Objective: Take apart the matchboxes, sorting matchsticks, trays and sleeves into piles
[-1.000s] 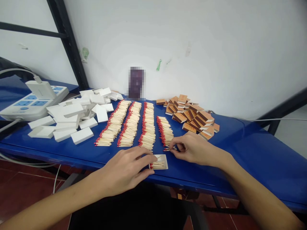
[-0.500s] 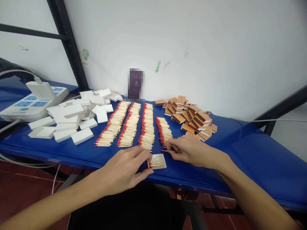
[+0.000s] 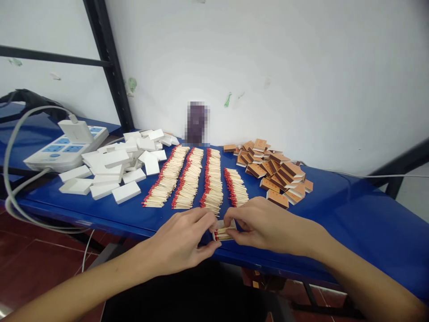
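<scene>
A small white matchbox tray point(image 3: 220, 224) lies near the table's front edge, with several red-tipped matches point(image 3: 221, 235) in it, heads to the left. My left hand point(image 3: 187, 239) grips its left end between thumb and fingers. Over the right part of the tray, my right hand point(image 3: 268, 223) is closed in a pinch on a match, partly hidden by the fingertips. Just behind are long rows of loose matches point(image 3: 214, 179), heads mostly to the left. The shortest row point(image 3: 236, 185) lies nearest my right hand.
White empty trays point(image 3: 115, 167) are heaped at left, beside a power strip point(image 3: 56, 150) with a charger and looping cable. Brown matchbox sleeves point(image 3: 278, 172) are piled at right. A blurred dark object point(image 3: 196, 123) leans on the wall behind the blue table point(image 3: 351, 214).
My right hand has brought a match from the front of the shortest row to the tray. My left hand stays on the tray's left end. The view has shifted slightly.
</scene>
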{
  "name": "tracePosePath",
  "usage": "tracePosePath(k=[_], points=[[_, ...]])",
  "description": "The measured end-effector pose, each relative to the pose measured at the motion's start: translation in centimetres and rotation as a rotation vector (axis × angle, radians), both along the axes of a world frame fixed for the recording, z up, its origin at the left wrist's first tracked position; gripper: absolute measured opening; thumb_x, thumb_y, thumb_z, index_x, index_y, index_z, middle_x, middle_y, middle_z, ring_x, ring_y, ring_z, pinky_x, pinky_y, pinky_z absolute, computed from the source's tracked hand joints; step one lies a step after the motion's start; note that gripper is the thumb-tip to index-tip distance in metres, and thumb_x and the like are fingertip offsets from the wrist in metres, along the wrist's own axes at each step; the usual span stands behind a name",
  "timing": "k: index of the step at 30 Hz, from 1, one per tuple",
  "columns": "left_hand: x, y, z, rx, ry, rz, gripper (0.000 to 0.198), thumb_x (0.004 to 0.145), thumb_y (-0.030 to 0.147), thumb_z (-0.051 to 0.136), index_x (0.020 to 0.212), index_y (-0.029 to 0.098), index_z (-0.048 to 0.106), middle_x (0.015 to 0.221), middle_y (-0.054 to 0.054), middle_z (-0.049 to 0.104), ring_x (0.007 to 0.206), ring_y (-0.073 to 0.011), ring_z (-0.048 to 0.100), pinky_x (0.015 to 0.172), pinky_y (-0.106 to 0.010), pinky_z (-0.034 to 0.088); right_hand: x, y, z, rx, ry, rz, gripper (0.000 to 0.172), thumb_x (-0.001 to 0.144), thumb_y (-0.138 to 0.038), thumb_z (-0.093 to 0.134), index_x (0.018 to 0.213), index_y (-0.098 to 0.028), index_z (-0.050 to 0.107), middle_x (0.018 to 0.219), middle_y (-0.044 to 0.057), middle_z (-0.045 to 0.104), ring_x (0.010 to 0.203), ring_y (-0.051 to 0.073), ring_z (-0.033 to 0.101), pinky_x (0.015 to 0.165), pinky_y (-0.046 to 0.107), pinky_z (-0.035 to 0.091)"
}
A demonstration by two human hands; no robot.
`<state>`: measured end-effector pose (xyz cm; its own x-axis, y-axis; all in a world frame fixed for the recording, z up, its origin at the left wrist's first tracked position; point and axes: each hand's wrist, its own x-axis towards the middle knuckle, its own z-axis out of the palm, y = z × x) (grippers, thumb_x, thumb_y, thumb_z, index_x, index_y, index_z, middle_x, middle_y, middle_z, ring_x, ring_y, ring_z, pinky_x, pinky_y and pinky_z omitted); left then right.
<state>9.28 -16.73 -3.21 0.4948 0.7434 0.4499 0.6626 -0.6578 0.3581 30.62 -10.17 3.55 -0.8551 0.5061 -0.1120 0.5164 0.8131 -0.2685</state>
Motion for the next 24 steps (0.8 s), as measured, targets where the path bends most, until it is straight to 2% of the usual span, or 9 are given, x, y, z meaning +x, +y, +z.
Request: tracePosePath(k=[2, 5, 8, 11, 13, 17, 20, 24], points=[[0.0, 0.0, -0.2, 0.017, -0.002, -0.008, 0.013, 0.091, 0.025, 0.060, 0.101, 0.021, 0.053, 0.094, -0.001, 0.063, 0.078, -0.0162, 0.063, 0.066, -0.028, 0.050, 0.5, 0.4, 0.4, 0.029, 0.023, 0.001, 0.011, 0.090, -0.028, 0.057, 0.089, -0.022, 0.066, 0.063, -0.004, 0.058, 0.056, 0.010, 0.046, 0.058, 0.025, 0.027], [0.1, 0.0, -0.4, 0.061, 0.022, -0.010, 0.025, 0.091, 0.022, 0.056, 0.116, 0.022, 0.056, 0.109, -0.005, 0.063, 0.091, -0.0195, 0.066, 0.075, -0.032, 0.055, 1.7, 1.3, 1.0, 0.117, 0.047, -0.019, 0.017, 0.092, -0.032, 0.056, 0.085, -0.022, 0.066, 0.062, -0.002, 0.056, 0.064, 0.013, 0.050, 0.062, 0.025, 0.032], [0.1, -0.1, -0.2, 0.052, 0.095, -0.011, 0.029, 0.093, 0.022, 0.051, 0.121, 0.022, 0.058, 0.114, -0.007, 0.060, 0.089, -0.0200, 0.065, 0.069, -0.033, 0.056, 2.9, 2.3, 1.3, 0.166, 0.043, -0.132, 0.015, 0.090, -0.028, 0.055, 0.082, -0.022, 0.066, 0.058, -0.003, 0.053, 0.062, 0.013, 0.050, 0.060, 0.024, 0.033], [0.0, -0.1, 0.2, 0.034, 0.178, -0.024, 0.029, 0.095, 0.023, 0.047, 0.121, 0.020, 0.059, 0.114, -0.010, 0.057, 0.085, -0.0201, 0.064, 0.065, -0.034, 0.056, 3.7, 2.9, 1.2, 0.093, 0.007, -0.222, 0.016, 0.088, -0.026, 0.054, 0.078, -0.022, 0.066, 0.053, -0.005, 0.049, 0.050, 0.010, 0.044, 0.052, 0.024, 0.031], [0.0, -0.1, 0.3, 0.032, 0.204, -0.032, 0.029, 0.095, 0.022, 0.046, 0.120, 0.021, 0.059, 0.115, -0.010, 0.055, 0.085, -0.0202, 0.063, 0.065, -0.034, 0.055, 3.9, 3.1, 0.9, 0.056, -0.020, -0.217, 0.017, 0.088, -0.027, 0.054, 0.078, -0.022, 0.067, 0.053, -0.005, 0.050, 0.049, 0.009, 0.043, 0.051, 0.023, 0.031], [-0.1, 0.1, 0.4, 0.023, 0.203, -0.043, 0.028, 0.096, 0.022, 0.046, 0.119, 0.025, 0.060, 0.115, -0.009, 0.055, 0.087, -0.0202, 0.062, 0.066, -0.033, 0.055, 3.7, 3.3, 0.3, 0.138, -0.042, -0.166, 0.018, 0.087, -0.023, 0.055, 0.080, -0.022, 0.071, 0.059, -0.003, 0.058, 0.052, 0.010, 0.046, 0.054, 0.025, 0.030], [-0.1, 0.1, 0.3, 0.024, 0.174, -0.042, 0.029, 0.096, 0.024, 0.046, 0.123, 0.024, 0.058, 0.115, -0.009, 0.057, 0.090, -0.0206, 0.063, 0.071, -0.035, 0.057, 3.5, 3.5, -0.2, 0.167, -0.070, -0.148, 0.021, 0.088, -0.021, 0.053, 0.082, -0.022, 0.073, 0.062, -0.002, 0.062, 0.054, 0.010, 0.048, 0.057, 0.026, 0.029], [-0.1, 0.2, 0.0, 0.040, 0.117, -0.049, 0.030, 0.097, 0.024, 0.049, 0.126, 0.023, 0.056, 0.117, -0.009, 0.060, 0.099, -0.0207, 0.064, 0.080, -0.035, 0.058, 3.5, 3.6, -0.4, 0.157, -0.095, -0.149, 0.019, 0.086, -0.020, 0.054, 0.077, -0.021, 0.070, 0.061, -0.002, 0.061, 0.053, 0.010, 0.046, 0.056, 0.027, 0.028]])
